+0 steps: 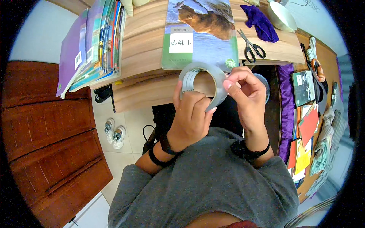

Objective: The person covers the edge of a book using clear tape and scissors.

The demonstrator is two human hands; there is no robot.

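My left hand [191,116] grips a wide roll of clear packing tape [220,89] from below, with fingers curled into its cardboard core. The roll is tilted up over the desk's front edge. At its right outer side, the thumb and forefinger of my right hand [248,92] come together against the tape; any free tape end between them is too clear to make out. Just beyond the roll lies a textbook [211,51] with a brown bear on its glossy cover and a white printed label. To its right are scissors [251,47] with black handles, blades slightly parted.
Books [97,48] stand in a row at the desk's left. A purple cloth [261,24] and a white bowl [281,17] sit at the back right. Beyond the right edge is a bed [322,54] with books and clothes. Sneakers [115,133] stand on the floor by a wooden door [51,136].
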